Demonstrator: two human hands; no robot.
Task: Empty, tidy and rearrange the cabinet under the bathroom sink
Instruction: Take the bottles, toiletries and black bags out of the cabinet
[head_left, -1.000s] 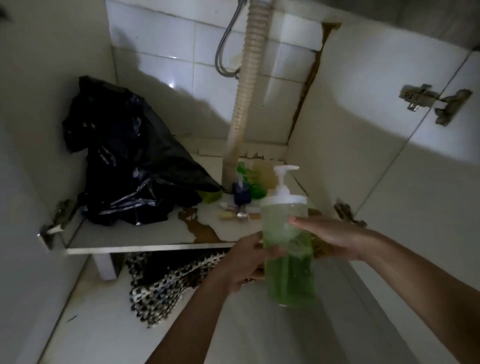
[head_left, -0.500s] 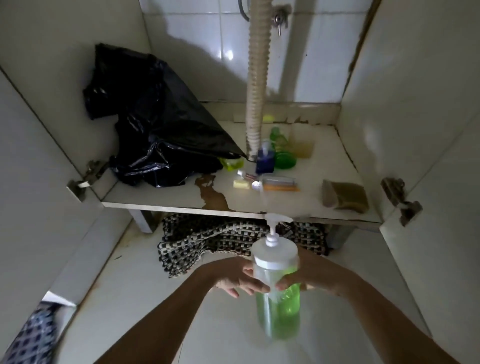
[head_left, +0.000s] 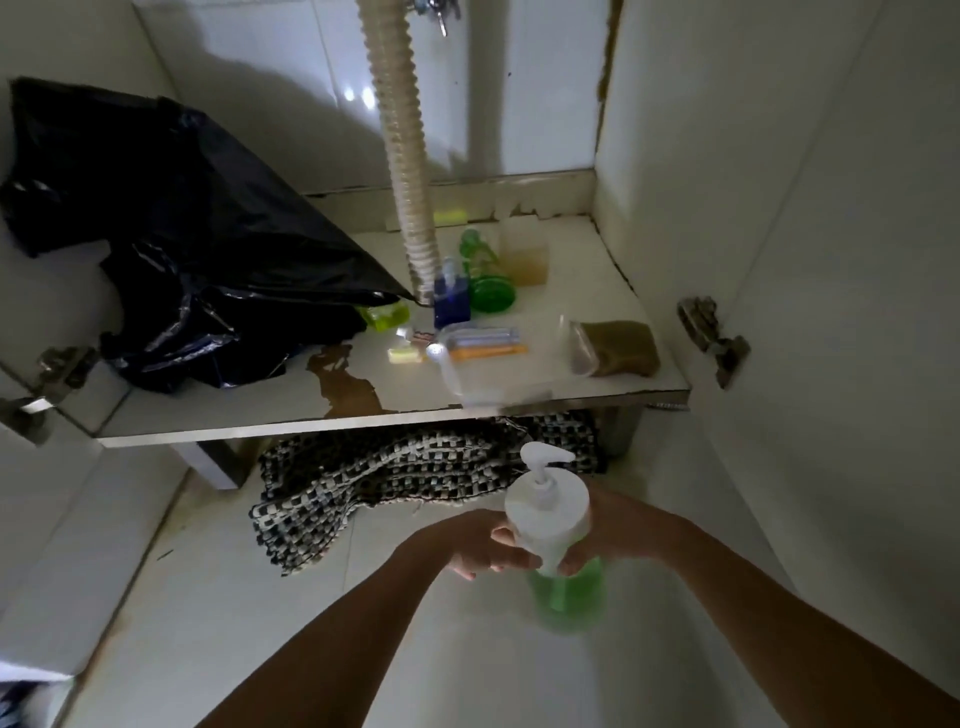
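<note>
A clear pump bottle with a white pump top and green liquid is held upright over the tiled floor, outside the cabinet. My left hand grips its left side and my right hand grips its right side, fingers curled round it. The cabinet shelf behind holds a crumpled black plastic bag at the left, a small blue bottle, a green bottle, a pack of toothbrushes and a brown packet.
A corrugated drain hose comes down to the shelf centre. A black-and-white woven mat lies on the floor under the shelf edge. Open cabinet doors with hinges stand at both sides. A brown stain marks the shelf front.
Both hands carried the pump bottle away from the shelf and lower toward the floor. The view tilted down, showing more of the shelf and the brown packet.
</note>
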